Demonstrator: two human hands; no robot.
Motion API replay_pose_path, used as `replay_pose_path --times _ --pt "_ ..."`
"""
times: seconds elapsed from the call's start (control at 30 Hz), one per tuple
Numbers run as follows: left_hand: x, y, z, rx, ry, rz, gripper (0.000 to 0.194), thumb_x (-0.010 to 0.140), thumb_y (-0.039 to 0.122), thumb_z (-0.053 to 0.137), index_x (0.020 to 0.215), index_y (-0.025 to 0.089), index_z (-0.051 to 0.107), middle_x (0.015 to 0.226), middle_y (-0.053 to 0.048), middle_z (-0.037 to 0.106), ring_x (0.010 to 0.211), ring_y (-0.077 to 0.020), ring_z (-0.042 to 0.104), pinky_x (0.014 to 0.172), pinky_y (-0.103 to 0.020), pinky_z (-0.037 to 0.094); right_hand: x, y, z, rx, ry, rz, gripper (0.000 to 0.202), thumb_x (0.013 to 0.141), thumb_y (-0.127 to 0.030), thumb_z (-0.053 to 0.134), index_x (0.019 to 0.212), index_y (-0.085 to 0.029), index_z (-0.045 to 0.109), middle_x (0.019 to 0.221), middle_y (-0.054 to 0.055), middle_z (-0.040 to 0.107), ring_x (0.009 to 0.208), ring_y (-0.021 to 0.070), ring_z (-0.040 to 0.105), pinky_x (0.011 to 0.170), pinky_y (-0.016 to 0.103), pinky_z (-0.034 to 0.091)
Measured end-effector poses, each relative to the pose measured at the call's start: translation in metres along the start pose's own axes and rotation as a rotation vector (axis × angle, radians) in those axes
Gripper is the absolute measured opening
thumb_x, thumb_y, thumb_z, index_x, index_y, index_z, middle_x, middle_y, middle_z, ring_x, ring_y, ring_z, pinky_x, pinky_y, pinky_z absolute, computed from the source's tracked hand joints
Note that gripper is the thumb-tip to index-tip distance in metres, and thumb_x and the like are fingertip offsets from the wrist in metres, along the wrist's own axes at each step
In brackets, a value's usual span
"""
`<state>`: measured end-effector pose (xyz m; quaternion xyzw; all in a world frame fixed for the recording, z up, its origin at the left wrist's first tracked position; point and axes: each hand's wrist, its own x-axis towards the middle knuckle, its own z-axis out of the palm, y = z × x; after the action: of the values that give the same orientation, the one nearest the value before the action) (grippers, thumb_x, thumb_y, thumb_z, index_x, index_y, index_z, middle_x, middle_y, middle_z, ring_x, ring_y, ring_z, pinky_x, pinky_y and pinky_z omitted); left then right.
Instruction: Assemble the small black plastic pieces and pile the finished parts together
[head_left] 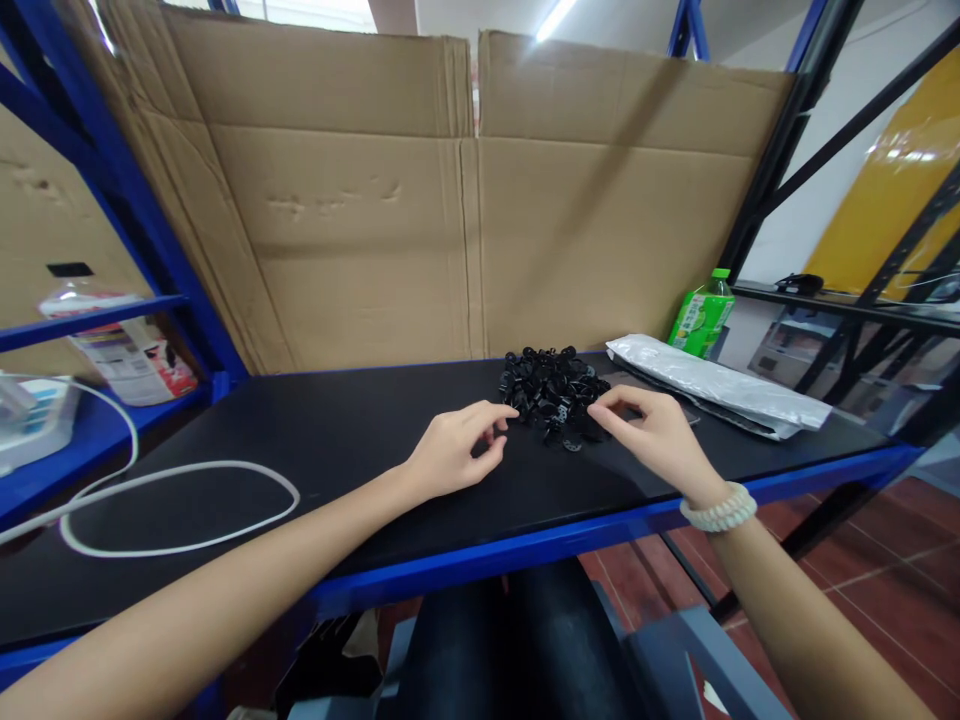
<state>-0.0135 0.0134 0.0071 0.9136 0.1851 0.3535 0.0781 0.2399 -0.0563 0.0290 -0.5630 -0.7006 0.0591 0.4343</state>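
A heap of small black plastic pieces (551,390), some of them round discs, lies on the black tabletop (360,420). My left hand (461,450) is at the heap's left edge, fingers slightly curled and thumb apart from them, with nothing visible between. On the opposite side, my right hand (652,435), below a pale braided wristband (720,508), has thumb and index finger brought together at the tips beside the heap. Whatever those tips pinch, if anything, is too small and dark to make out.
Behind the heap stands a cardboard wall (360,240). A silver plastic bag (712,385) and a green-labelled bottle (703,315) are at right. A white cable (180,550) loops across the left side, near a large bottle (127,345). Blue rail (510,560) edges the table.
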Motion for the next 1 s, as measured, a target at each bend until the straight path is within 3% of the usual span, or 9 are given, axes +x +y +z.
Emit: replay_pose_path --times 0.13,0.2,0.27,0.4,0.53,0.67,0.8,1.0 --pt "0.005 0.004 -0.01 -0.353 -0.079 -0.141 0.068 0.07 0.023 0.074 0.13 0.018 0.041 0.115 -0.012 0.058 0.097 -0.0187 0.062 0.083 -0.034 0.056 0.013 -0.026 0.016 0.444 -0.365 0.105 0.028 0.083 -0.044 0.055 0.078 -0.017 0.058 0.063 0.0 0.061 0.044 0.0077 0.048 0.04 0.02 0.04" --pt "0.006 0.002 -0.014 -0.503 -0.141 -0.22 0.065 0.069 0.024 0.075 0.126 0.018 0.044 0.111 -0.011 0.061 0.1 -0.02 0.063 0.085 -0.036 0.056 0.022 -0.034 0.035 0.545 -0.491 0.118 0.027 0.081 -0.043 0.058 0.078 -0.016 0.058 0.062 0.0 0.061 0.044 0.0076 0.05 0.04 0.019 0.042" --pt "0.005 -0.002 -0.018 -0.621 -0.197 -0.304 0.052 0.071 0.023 0.074 0.117 0.016 0.051 0.096 -0.008 0.066 0.091 -0.0188 0.066 0.082 -0.037 0.057 0.031 -0.035 0.055 0.574 -0.556 0.122 0.027 0.079 -0.041 0.059 0.074 -0.015 0.057 0.058 -0.001 0.06 0.044 0.0086 0.053 0.041 0.021 0.047" --pt "0.001 -0.013 -0.02 -0.775 -0.25 -0.458 0.044 0.068 0.021 0.077 0.107 0.014 0.058 0.085 -0.005 0.068 0.078 -0.017 0.068 0.073 -0.035 0.058 0.041 -0.026 0.08 0.59 -0.596 0.112 0.023 0.076 -0.035 0.063 0.069 -0.014 0.058 0.054 -0.002 0.057 0.043 0.0091 0.054 0.039 0.02 0.047" --pt "0.0 -0.017 -0.016 -0.86 -0.18 -0.605 0.035 0.072 0.025 0.076 0.102 0.013 0.061 0.082 -0.004 0.069 0.073 -0.0151 0.067 0.072 -0.032 0.057 0.042 -0.019 0.086 0.637 -0.561 0.114 0.022 0.076 -0.034 0.064 0.067 -0.014 0.058 0.053 -0.002 0.056 0.041 0.0072 0.051 0.038 0.018 0.043" --pt "0.001 -0.008 -0.01 -0.934 -0.036 -0.734 0.029 0.079 0.033 0.07 0.099 0.014 0.062 0.077 -0.002 0.065 0.071 -0.0142 0.066 0.07 -0.03 0.056 0.036 -0.023 0.085 0.761 -0.553 0.195 0.032 0.087 -0.046 0.047 0.075 -0.016 0.054 0.059 -0.002 0.055 0.045 0.0081 0.052 0.039 0.019 0.046" --pt "0.003 0.008 -0.007 -0.965 0.15 -0.835 0.027 0.074 0.03 0.074 0.092 0.014 0.062 0.071 0.001 0.062 0.067 -0.0107 0.061 0.068 -0.024 0.053 0.029 -0.026 0.081 0.856 -0.651 0.282 0.034 0.089 -0.051 0.043 0.083 -0.018 0.048 0.061 -0.002 0.056 0.045 0.0086 0.05 0.035 0.018 0.042" --pt "0.001 0.026 -0.004 -0.857 0.194 -0.818 0.019 0.077 0.027 0.071 0.086 0.013 0.063 0.068 0.001 0.062 0.065 -0.011 0.058 0.065 -0.022 0.048 0.02 -0.022 0.08 0.83 -0.694 0.248 0.038 0.09 -0.051 0.044 0.075 -0.017 0.048 0.057 -0.003 0.053 0.043 0.0043 0.039 0.035 0.012 0.027"
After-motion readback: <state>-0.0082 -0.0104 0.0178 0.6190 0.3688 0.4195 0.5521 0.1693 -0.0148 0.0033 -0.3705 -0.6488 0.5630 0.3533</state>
